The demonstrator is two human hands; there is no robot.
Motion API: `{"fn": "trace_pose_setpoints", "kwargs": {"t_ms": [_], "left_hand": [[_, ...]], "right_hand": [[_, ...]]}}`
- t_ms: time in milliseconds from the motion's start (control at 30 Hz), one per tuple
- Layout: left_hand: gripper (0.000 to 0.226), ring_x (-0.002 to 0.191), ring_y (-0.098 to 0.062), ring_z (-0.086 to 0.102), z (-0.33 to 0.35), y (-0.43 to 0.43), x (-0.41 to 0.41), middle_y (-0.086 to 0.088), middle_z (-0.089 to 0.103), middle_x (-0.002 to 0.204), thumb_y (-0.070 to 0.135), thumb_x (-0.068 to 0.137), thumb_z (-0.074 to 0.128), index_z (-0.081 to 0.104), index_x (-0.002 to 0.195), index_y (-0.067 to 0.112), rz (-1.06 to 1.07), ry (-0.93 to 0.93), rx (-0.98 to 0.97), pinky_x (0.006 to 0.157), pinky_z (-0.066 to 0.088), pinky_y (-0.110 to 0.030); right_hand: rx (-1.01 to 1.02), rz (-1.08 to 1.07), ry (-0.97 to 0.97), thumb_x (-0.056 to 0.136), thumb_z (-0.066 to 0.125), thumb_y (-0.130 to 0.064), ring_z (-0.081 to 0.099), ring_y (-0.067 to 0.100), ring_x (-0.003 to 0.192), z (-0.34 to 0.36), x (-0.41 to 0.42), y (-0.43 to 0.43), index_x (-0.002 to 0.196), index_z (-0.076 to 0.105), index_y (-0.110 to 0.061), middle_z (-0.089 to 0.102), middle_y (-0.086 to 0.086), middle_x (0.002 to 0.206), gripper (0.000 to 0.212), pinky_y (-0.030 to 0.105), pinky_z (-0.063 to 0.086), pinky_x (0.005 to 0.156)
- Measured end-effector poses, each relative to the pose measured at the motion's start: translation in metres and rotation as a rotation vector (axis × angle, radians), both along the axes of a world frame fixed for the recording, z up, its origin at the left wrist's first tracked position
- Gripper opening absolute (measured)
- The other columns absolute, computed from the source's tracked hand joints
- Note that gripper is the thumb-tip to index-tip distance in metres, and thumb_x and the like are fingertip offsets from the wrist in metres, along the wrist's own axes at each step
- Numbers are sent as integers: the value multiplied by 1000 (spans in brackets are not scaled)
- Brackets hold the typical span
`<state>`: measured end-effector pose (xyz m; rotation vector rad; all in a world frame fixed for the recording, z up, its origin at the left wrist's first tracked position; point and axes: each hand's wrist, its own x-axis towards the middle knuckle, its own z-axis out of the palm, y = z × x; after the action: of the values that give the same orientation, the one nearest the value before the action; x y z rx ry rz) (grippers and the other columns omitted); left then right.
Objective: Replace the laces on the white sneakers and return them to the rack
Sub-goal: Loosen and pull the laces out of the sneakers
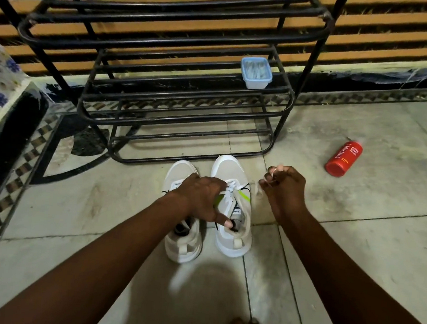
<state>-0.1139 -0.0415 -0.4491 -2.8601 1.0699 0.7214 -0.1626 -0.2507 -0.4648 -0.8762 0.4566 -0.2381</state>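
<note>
- both white sneakers stand on the floor (353, 249), toes toward the rack (189, 158), just near of its bottom bar. neither is on a shelf yet.
- your left hand (199, 196) lies over the right-hand sneaker (235, 168). its fingers curl down onto the tongue and the crossed lace (231, 187), and the thumb tip hooks into the collar opening. it grips the shoe.
- your right hand (281, 190), just right of that shoe, is closed in a pinch on a pale strand of the lace. the strand is blurred, so its tip cannot be made out.
- judgement: the step in hand is drawing the lace through the upper eyelets of the right-hand sneaker. i cannot tell whether this is the old lace coming out or the new one going in.
- the left-hand sneaker (182, 246) has its throat hidden under your left wrist, so its lacing cannot be read.
- to do it well:
  - press the shoe down with the left hand so it does not skate on the smooth tile.
  - pull low and outward, in line with the eyelet, not upward, so the tongue does not bunch.
  - lift your left fingers off the crossing being drawn so the lace runs free.
  - check that the flat lace lies untwisted at each crossing and that both ends come out even.
- rest: a blue tub (256, 73) sits on a rack shelf at the far right. a red bottle (343, 158) lies on its side on the floor, well apart from your right hand.
</note>
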Motion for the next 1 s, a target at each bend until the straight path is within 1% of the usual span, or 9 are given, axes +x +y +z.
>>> {"fn": "trace_pose_setpoints", "kwargs": {"t_ms": [100,167,333,400,467,533,667,800,1000], "left_hand": [[104,132,-23,53,-1,1,0,3,58,142,94,62,60,47,139,26,-8,-3,-6,110,37,-46],[105,130,-24,54,-2,0,0,2,59,140,95,61,59,48,138,25,-12,-1,0,109,38,-46],[102,125,-22,57,-5,-2,-1,4,62,133,98,59,50,51,132,26,-5,1,-42,107,40,-46],[84,122,-22,58,-4,-2,-1,4,64,129,95,69,45,54,119,28,16,6,-55,105,39,-46],[50,113,-25,61,-2,-4,3,0,67,115,78,92,41,52,98,29,53,-15,-119,100,40,-46],[36,110,-29,61,-2,-5,9,-5,66,111,54,106,37,56,95,25,59,-98,-167,96,44,-46],[20,110,-29,59,-9,-13,16,-7,58,112,32,101,56,66,105,16,43,-154,-258,87,52,-43],[16,112,-28,59,-16,-23,10,-5,57,115,25,97,59,65,110,19,72,-123,-294,84,53,-41],[21,102,-36,65,-19,-32,9,-11,58,115,23,98,55,56,114,10,-44,-249,-208,80,55,-45]], "right_hand": [[-42,-127,-59,83,46,16,45,14,50,15,11,-25,63,48,-16,52,4,63,38,27,39,58],[-319,-171,48,97,49,2,48,12,52,20,13,-47,72,51,-14,60,4,70,30,25,43,54],[-866,193,310,92,70,-17,65,12,61,-14,-7,-50,71,67,-14,75,2,75,21,26,45,58],[-1156,337,364,88,76,-22,69,15,77,-31,-19,-37,77,75,-16,77,5,82,12,28,47,72],[-1324,344,311,85,79,-28,67,21,88,-41,-30,-22,93,76,-9,75,10,91,21,30,46,81],[-1385,275,175,82,76,-35,64,25,89,-48,-37,-9,94,70,-7,69,9,92,32,34,46,82],[-1426,288,-96,82,68,-29,51,20,82,-43,-44,7,87,53,-14,52,-2,86,22,33,38,75],[-1508,385,-145,77,67,-37,54,21,90,-39,-41,17,94,57,-12,56,0,94,31,37,44,81],[-1536,423,-51,79,63,-23,59,33,112,-48,-45,24,120,64,-2,64,15,119,45,35,41,102]]}}
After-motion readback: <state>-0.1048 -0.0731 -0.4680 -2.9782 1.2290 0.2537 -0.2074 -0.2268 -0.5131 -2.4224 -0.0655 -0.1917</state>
